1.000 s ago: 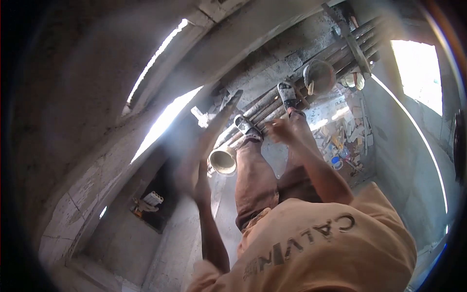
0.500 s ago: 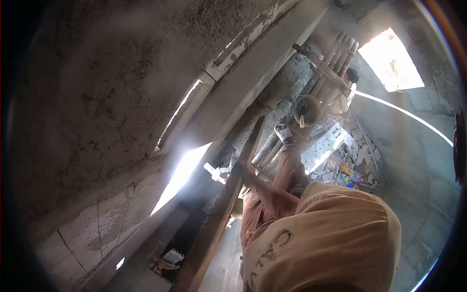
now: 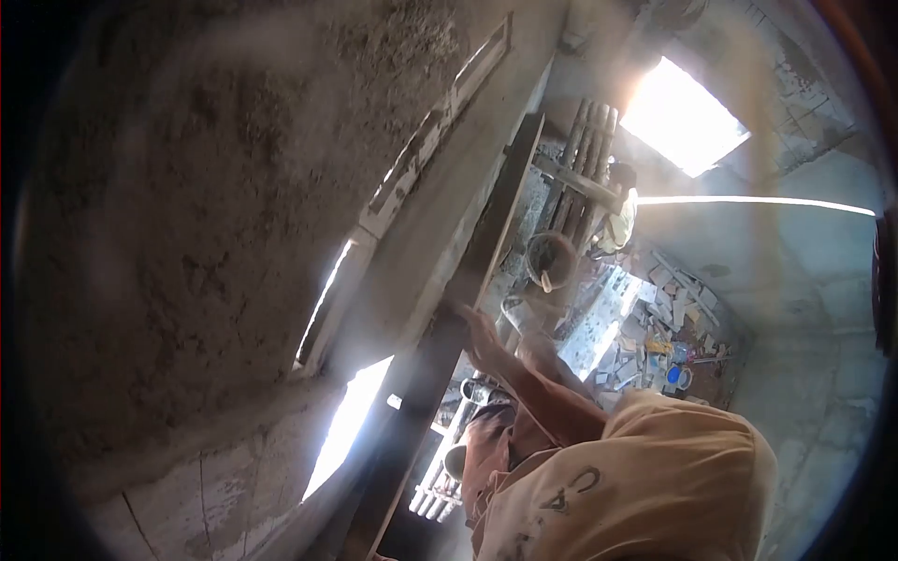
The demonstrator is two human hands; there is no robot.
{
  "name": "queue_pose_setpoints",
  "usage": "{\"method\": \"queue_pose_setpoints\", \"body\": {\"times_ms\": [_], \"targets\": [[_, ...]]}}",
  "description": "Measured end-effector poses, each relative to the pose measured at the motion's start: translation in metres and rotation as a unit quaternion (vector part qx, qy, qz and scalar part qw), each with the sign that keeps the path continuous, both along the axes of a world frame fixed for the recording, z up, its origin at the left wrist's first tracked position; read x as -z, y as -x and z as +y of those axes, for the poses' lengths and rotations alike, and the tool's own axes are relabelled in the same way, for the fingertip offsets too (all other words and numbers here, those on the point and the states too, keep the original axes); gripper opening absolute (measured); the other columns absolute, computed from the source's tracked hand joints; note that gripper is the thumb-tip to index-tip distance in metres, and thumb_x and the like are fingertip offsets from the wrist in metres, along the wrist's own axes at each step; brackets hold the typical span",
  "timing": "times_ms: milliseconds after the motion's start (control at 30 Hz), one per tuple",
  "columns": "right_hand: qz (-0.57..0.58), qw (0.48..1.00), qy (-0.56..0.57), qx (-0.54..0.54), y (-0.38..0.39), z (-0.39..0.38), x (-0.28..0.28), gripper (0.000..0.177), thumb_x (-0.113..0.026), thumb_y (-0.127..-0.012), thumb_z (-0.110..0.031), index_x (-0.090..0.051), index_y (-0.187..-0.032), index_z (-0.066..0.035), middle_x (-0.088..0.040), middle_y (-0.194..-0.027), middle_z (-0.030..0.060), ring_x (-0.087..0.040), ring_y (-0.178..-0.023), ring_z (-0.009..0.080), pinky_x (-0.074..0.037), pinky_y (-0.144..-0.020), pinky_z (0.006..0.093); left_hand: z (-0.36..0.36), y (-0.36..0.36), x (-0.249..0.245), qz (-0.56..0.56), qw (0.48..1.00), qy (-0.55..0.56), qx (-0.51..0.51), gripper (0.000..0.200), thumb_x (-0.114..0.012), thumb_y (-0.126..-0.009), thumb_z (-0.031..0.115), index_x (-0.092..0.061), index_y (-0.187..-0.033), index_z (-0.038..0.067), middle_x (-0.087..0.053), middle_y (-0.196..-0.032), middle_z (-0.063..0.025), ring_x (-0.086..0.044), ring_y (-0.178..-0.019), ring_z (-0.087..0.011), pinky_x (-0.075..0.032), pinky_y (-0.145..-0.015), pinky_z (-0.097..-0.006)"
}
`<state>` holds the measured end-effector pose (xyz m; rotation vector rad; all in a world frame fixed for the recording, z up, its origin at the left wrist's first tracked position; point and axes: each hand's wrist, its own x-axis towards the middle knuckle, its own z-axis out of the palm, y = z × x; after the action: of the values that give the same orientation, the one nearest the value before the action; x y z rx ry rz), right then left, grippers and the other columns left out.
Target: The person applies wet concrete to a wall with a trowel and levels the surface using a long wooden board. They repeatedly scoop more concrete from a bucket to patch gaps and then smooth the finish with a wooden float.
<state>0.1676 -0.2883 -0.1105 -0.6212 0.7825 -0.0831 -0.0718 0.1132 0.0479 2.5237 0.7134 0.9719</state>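
A long, dark straight board slants from the bottom edge up beside the plastered wall. My right hand is closed around the board near its middle, at the edge facing my body. The fingertips are dim and partly hidden against the dark wood. My left hand is out of view. Below the right forearm are my trousers and my shoes on a platform of poles.
Rough plaster covers the wall at left, above a bright opening. Beyond my feet are a bucket, pole scaffolding and another person. Broken tile pieces and a blue lid lie below.
The board and my right hand have moved up along the wall, and the board's top end reaches higher. The view has shifted, with the bucket and other person further left.
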Motion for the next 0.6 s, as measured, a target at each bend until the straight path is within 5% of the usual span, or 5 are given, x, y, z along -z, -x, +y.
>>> {"method": "queue_pose_setpoints", "body": {"times_ms": [133, 267, 500, 600], "targets": [[-0.067, 0.990, 0.053, 0.108, -0.081, -0.082, -0.094, 0.049, -0.065, -0.099, -0.040, -0.063, -0.126, 0.001, -0.065, -0.110, 0.0101, -0.063, -0.101, 0.0201, -0.052, -0.090, 0.0376, 0.031, -0.002, 0.018, 0.049, 0.969, -0.230, 0.075, 0.057, -0.069, -0.098, 0.013, -0.043, -0.138, -0.019, -0.063, -0.121, -0.0325, -0.067, -0.106, -0.0448, -0.054, -0.095, -0.0497], [-0.079, 0.987, 0.102, 0.094, -0.155, -0.126, -0.067, 0.052, -0.065, -0.100, -0.039, -0.061, -0.132, 0.002, -0.065, -0.120, 0.0103, -0.061, -0.104, 0.0185, -0.050, -0.092, 0.0361, 0.084, -0.040, 0.115, 0.062, 0.920, -0.379, 0.080, 0.069, -0.062, -0.103, 0.016, -0.025, -0.149, -0.019, -0.057, -0.123, -0.0408, -0.065, -0.109, -0.0519, -0.056, -0.091, -0.0573], [-0.123, 0.973, 0.193, 0.006, -0.246, -0.147, -0.039, 0.050, -0.061, -0.101, -0.039, -0.063, -0.132, 0.000, -0.068, -0.120, 0.0093, -0.065, -0.106, 0.0210, -0.054, -0.093, 0.0354, -0.043, -0.208, 0.098, -0.021, 0.962, -0.217, 0.164, 0.071, -0.067, -0.099, 0.016, -0.029, -0.149, -0.015, -0.054, -0.131, -0.0384, -0.062, -0.113, -0.0516, -0.053, -0.098, -0.0546], [-0.152, 0.974, 0.166, -0.013, -0.268, -0.157, -0.059, 0.044, -0.068, -0.098, -0.037, -0.067, -0.120, 0.002, -0.068, -0.106, 0.0073, -0.059, -0.096, 0.0160, -0.050, -0.084, 0.0337, -0.056, -0.232, 0.107, -0.019, 0.975, -0.171, 0.144, 0.070, -0.070, -0.097, 0.018, -0.033, -0.148, -0.012, -0.055, -0.132, -0.0361, -0.061, -0.115, -0.0502, -0.052, -0.099, -0.0537]]}}
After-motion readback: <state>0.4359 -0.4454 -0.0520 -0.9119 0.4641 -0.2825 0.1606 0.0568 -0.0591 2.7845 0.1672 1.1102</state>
